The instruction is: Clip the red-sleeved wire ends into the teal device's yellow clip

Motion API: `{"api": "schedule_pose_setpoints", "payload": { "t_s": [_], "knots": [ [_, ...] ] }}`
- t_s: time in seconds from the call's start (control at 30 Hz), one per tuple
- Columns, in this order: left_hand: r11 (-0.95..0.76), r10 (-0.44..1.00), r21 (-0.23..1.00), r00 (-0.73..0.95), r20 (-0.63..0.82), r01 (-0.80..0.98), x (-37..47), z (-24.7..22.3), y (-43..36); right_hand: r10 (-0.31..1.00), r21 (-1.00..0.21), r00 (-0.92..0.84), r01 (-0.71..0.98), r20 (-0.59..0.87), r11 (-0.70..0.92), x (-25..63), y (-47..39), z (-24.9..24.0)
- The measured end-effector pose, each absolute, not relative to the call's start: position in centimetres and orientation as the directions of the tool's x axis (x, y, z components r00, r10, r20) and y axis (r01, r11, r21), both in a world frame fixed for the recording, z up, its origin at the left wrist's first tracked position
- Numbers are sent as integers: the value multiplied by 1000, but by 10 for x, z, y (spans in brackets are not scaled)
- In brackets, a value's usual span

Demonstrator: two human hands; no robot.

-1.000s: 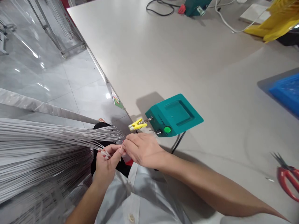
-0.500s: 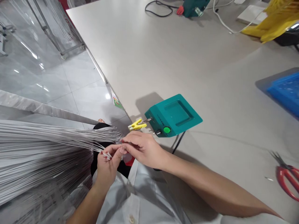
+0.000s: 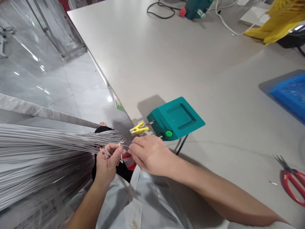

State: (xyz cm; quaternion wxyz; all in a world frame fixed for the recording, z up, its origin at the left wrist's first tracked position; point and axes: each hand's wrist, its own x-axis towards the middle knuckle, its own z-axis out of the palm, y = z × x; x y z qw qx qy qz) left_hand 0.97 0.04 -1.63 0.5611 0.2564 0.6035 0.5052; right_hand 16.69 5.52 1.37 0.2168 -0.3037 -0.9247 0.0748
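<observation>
My left hand (image 3: pixel 106 163) is closed around several short white pieces with red ends (image 3: pixel 104 152). Between its thumb and forefinger stands a thin white piece with a red tip (image 3: pixel 119 145). My right hand (image 3: pixel 150 156) is pinched just to the right, its fingertips on a thin strand (image 3: pixel 125 146) that reaches toward the left hand. A large bundle of thin white wires (image 3: pixel 59 136) ends right behind the left hand. Beyond the right hand, a green device (image 3: pixel 176 117) with a green button and a yellow clip (image 3: pixel 138 128) rests at the table edge.
Red-handled scissors (image 3: pixel 293 181) lie on the table (image 3: pixel 190 60) at the right, with a blue tray (image 3: pixel 292 93) above them. At the back are a second green device (image 3: pixel 196 8), cables and a yellow object (image 3: pixel 278 24). A wheeled metal frame (image 3: pixel 52 38) stands on the floor.
My hands have drawn apart: the right hand has shifted slightly right, and a thin strand now shows between them. The white piece in the left fingertips has come into view.
</observation>
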Motion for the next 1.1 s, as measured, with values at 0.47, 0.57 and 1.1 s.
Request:
{"api": "schedule_pose_setpoints", "payload": {
  "t_s": [0.47,0.57,1.1],
  "knots": [
    [332,915,923,-169,-365,-196,25,-12,24,614,36,-788,613,-44,789,195,113,48],
    [324,910,917,-190,-370,-233,29,-10,27,604,-26,-794,607,-69,794,193,119,49],
    [352,888,936,-313,-336,-6,39,-7,33,603,-38,-797,604,-26,796,194,119,44]
  ]
}}
